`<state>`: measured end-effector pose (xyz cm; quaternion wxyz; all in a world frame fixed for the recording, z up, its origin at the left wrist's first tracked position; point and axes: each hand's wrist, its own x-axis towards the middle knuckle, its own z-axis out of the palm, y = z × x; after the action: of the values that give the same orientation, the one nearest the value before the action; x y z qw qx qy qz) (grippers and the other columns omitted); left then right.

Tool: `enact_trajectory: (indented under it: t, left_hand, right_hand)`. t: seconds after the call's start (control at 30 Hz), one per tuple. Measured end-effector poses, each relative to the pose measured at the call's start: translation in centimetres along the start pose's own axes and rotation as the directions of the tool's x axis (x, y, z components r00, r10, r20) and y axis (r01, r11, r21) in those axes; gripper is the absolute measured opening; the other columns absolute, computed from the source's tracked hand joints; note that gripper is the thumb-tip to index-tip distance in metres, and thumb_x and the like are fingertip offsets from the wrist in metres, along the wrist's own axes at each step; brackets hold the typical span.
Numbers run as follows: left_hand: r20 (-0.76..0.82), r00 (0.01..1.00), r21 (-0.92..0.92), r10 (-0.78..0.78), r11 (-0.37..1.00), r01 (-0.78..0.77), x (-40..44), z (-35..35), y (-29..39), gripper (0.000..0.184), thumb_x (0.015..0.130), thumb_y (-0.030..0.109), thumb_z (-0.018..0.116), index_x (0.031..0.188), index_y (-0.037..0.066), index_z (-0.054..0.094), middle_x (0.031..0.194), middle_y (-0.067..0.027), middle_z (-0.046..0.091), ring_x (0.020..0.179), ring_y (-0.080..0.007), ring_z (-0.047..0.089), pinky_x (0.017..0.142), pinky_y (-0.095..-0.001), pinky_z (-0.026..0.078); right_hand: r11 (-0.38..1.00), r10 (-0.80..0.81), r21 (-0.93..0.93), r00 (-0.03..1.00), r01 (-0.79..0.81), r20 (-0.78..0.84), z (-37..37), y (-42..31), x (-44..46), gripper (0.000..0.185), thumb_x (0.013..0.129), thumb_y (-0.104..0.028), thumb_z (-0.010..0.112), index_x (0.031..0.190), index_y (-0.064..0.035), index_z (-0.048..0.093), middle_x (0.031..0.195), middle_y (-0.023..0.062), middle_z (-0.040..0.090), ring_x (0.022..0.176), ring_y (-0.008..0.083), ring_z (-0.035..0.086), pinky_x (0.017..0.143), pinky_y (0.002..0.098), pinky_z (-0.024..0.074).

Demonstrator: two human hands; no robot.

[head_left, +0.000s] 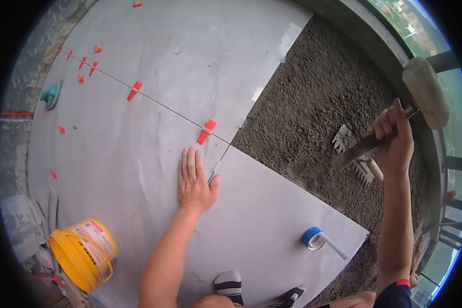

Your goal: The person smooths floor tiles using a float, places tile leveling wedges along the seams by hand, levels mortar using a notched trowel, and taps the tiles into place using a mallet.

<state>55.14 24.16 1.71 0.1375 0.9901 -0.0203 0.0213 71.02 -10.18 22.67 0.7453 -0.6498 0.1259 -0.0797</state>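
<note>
My left hand (194,180) lies flat on a large grey tile (154,179), fingers stretched out, close to a joint between tiles. Just above its fingertips, a red levelling wedge (206,132) sits across the seam. My right hand (395,138) is wrapped round the handle of a rubber mallet (425,92), raised over the mortar bed with its pale head up at the right. Beneath the mallet handle, a notched trowel (365,171) rests on the rough grey mortar (303,108), partly hidden by the handle. More red wedges (134,91) line the seam towards the upper left.
A yellow bucket (74,256) leans at the lower left. A roll of blue tape (311,237) stands on the tile at the lower right. A teal suction cup (50,95) is at the left edge. My socked feet (228,285) are on the tile; a wall and railing border the right.
</note>
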Motion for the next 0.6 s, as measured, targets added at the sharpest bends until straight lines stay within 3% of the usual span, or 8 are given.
enact_trajectory:
  t: [0.03,0.13,0.2,0.27,0.3,0.37,0.53,0.6]
  left_hand:
    - [0.028,1.0,-0.001,-0.001,1.0,0.001,0.0,0.1,-0.1,0.076,0.095,0.04,0.049,0.148,-0.009,0.025,0.156,-0.0252,0.022,0.148,-0.0412,0.016,0.119,-0.0524,0.018]
    - [0.079,0.997,0.012,0.008,1.0,-0.009,0.0,-0.1,-0.2,0.077,0.096,0.039,0.046,0.15,-0.01,0.02,0.157,-0.0261,0.02,0.148,-0.0426,0.016,0.12,-0.0528,0.016]
    - [0.091,0.996,0.014,0.02,1.0,-0.021,0.3,0.2,-0.2,0.076,0.096,0.036,0.046,0.149,-0.012,0.02,0.156,-0.0279,0.021,0.147,-0.0446,0.017,0.12,-0.0531,0.016]
    - [0.096,0.995,0.007,-0.015,1.0,0.014,0.0,0.3,-0.1,0.076,0.097,0.037,0.046,0.151,-0.008,0.019,0.159,-0.023,0.018,0.149,-0.0409,0.013,0.12,-0.0524,0.016]
    - [0.107,0.994,0.006,-0.017,1.0,0.016,0.0,0.2,-0.1,0.076,0.097,0.037,0.046,0.151,-0.008,0.019,0.159,-0.023,0.018,0.149,-0.0409,0.013,0.12,-0.0524,0.016]
    - [0.094,0.995,0.006,-0.019,1.0,0.018,0.1,0.0,0.1,0.076,0.096,0.036,0.046,0.151,-0.008,0.019,0.159,-0.0233,0.018,0.149,-0.0411,0.014,0.12,-0.0523,0.015]
    - [0.078,0.997,0.001,-0.012,1.0,0.012,0.0,0.2,0.0,0.075,0.096,0.036,0.047,0.151,-0.008,0.021,0.158,-0.0244,0.021,0.148,-0.0421,0.018,0.119,-0.0526,0.017]
    - [0.069,0.998,-0.007,-0.014,1.0,0.014,0.3,0.2,0.0,0.075,0.096,0.036,0.047,0.151,-0.009,0.022,0.157,-0.0256,0.023,0.147,-0.043,0.019,0.119,-0.0529,0.018]
  right_hand:
    - [0.988,-0.043,0.146,0.999,0.042,-0.001,1.2,-1.2,1.6,0.038,0.1,-0.026,0.059,0.07,-0.0166,0.037,0.059,-0.0056,0.029,0.052,0.0089,0.028,0.054,0.0281,0.0346]
    - [0.966,-0.124,0.232,0.992,0.113,0.034,1.0,-3.0,5.4,0.043,0.097,-0.02,0.06,0.063,-0.0178,0.033,0.057,-0.0044,0.026,0.052,0.01,0.024,0.055,0.0291,0.0292]
    - [0.96,-0.124,0.215,0.961,0.179,-0.245,2.9,-2.4,5.3,0.043,0.095,-0.017,0.059,0.062,-0.0183,0.032,0.055,-0.0046,0.023,0.05,0.0098,0.022,0.053,0.0295,0.0254]
    - [0.966,-0.071,0.242,0.992,0.095,-0.108,3.3,2.3,3.7,0.04,0.095,-0.017,0.057,0.062,-0.0181,0.035,0.054,-0.0058,0.023,0.048,0.0097,0.021,0.052,0.0289,0.0255]
    - [0.959,0.074,0.283,0.963,0.003,-0.261,5.2,6.2,2.3,0.038,0.096,-0.017,0.057,0.064,-0.0171,0.037,0.053,-0.0068,0.024,0.046,0.0094,0.022,0.049,0.0293,0.0255]
    - [0.932,0.284,0.308,0.91,-0.19,-0.3,9.1,16.1,-2.5,0.024,0.097,-0.017,0.055,0.076,-0.0137,0.044,0.053,-0.0049,0.025,0.044,0.0097,0.024,0.045,0.031,0.025]
    - [0.88,0.408,0.363,0.879,-0.307,-0.247,7.0,17.7,-0.6,0.036,0.098,-0.023,0.055,0.069,-0.0161,0.036,0.057,-0.0048,0.023,0.048,0.0103,0.021,0.05,0.0305,0.0246]
    - [0.901,0.356,0.341,0.907,-0.269,-0.225,6.9,16.5,-0.1,0.038,0.098,-0.023,0.056,0.067,-0.0165,0.035,0.057,-0.0048,0.022,0.049,0.0105,0.021,0.05,0.0305,0.025]
